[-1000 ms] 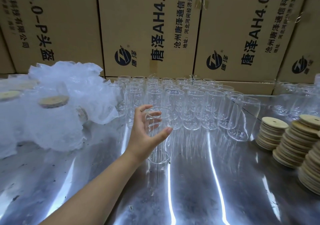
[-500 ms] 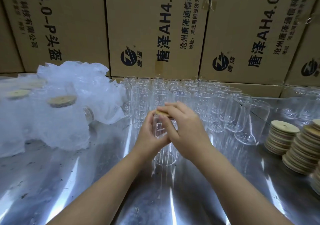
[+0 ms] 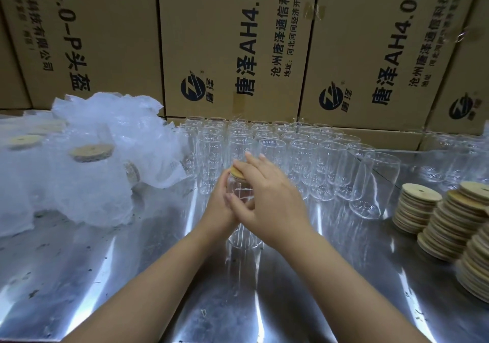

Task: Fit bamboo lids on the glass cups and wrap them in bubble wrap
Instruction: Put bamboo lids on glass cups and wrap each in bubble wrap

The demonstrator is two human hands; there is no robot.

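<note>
A clear glass cup (image 3: 244, 234) stands on the shiny metal table (image 3: 132, 276) in the middle. My left hand (image 3: 218, 206) grips its side. A round bamboo lid (image 3: 236, 174) lies on the cup's mouth, and my right hand (image 3: 267, 197) presses flat on it with straight fingers, its thumb down along the glass. Most of the lid is hidden under that hand. Behind stand several rows of empty glass cups (image 3: 277, 147). Lidded cups wrapped in bubble wrap (image 3: 87, 163) are heaped at the left.
Stacks of bamboo lids (image 3: 447, 218) sit along the right edge. One empty cup (image 3: 373, 184) stands apart near them, with more glasses (image 3: 455, 157) at the far right. Large cardboard boxes (image 3: 238, 46) wall off the back of the table.
One second ago only my left hand held the open cup. My right hand has since brought a lid onto it and flattened out on top, fingers now straight.
</note>
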